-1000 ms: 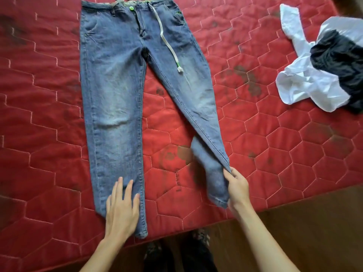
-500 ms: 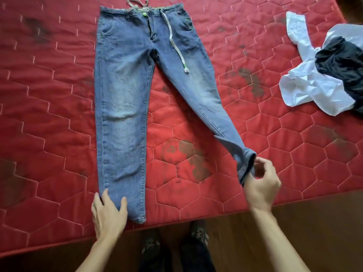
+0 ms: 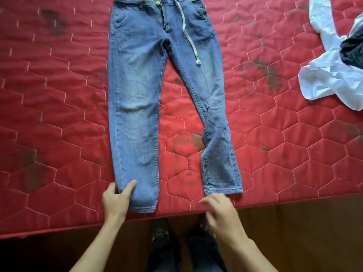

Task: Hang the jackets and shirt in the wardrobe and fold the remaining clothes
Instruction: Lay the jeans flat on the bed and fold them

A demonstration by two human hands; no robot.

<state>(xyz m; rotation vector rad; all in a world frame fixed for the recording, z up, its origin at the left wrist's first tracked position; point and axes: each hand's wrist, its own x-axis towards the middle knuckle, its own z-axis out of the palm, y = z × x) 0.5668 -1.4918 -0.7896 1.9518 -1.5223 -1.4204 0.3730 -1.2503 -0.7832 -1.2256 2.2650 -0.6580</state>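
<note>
Jeans (image 3: 137,95) lying flat on bed (image 3: 59,107). Left hand (image 3: 115,201) pinching one leg's edge near hem; right hand (image 3: 220,211) hovering by other hem, fingers loose, holding nothing. Shirt (image 3: 330,81) lying far right.

Faded blue on stitched red, as my feed shows it.

The faded blue denim jeans (image 3: 137,95) are washed pale, almost whitish, over the thighs and knees and turn a deeper blue toward the near cuffs. They have a bright green button (image 3: 157,3) and a white drawstring cord (image 3: 188,36) tipped in green. The red quilted mattress cover (image 3: 59,95) carries pale stitched hexagons and dark blotchy stains. Far right I see a crumpled white shirt (image 3: 330,79) and a black garment (image 3: 353,48). The near wooden floor (image 3: 294,222) is dark brown, and the shoes (image 3: 160,232) look mottled dark and tan.
</note>
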